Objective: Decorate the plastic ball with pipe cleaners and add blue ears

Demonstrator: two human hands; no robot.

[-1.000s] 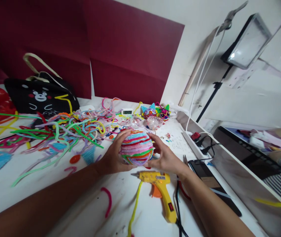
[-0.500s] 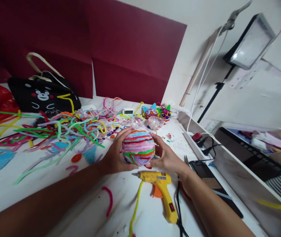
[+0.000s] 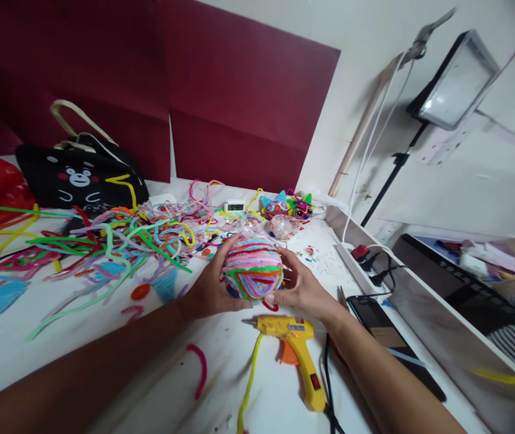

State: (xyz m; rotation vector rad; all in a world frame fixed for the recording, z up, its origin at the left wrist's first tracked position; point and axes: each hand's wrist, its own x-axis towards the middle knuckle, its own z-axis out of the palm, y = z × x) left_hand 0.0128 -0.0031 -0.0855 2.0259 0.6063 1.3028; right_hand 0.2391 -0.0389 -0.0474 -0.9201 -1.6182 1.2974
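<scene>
"What lay furthest left?"

"A red bag (image 3: 2, 187), well beyond the left hand (image 3: 212, 280), with a black bag (image 3: 65, 175) next to it. A tangled heap of fuzzy stems (image 3: 117, 238) spread nearer, to the left of that hand and beyond it."

"And closer in?"

"An orange disc (image 3: 140, 292) lay near the left hand, on its outer side. A curved magenta piece (image 3: 202, 371) lay on the near side of it, above the forearm's line to the right."

"What were the hands doing?"

"They were apart, one on each side of a striped ball (image 3: 255, 265), both clasping it. The left hand's fingers curved round its left side; the right hand (image 3: 300, 283) gripped the right, thumb low on the front. Whether the ball touched the table could not be told."

"Anything past it?"

"A small digital clock (image 3: 234, 206) stood beyond the ball, and a clear ball (image 3: 285, 226) beyond the right hand. On the near side of the right hand lay a yellow glue gun (image 3: 300, 349)."

"Furthest right?"

"A white power strip (image 3: 361, 268) beyond the right wrist, and a dark flat device (image 3: 390, 343) just right of the forearm."
</scene>
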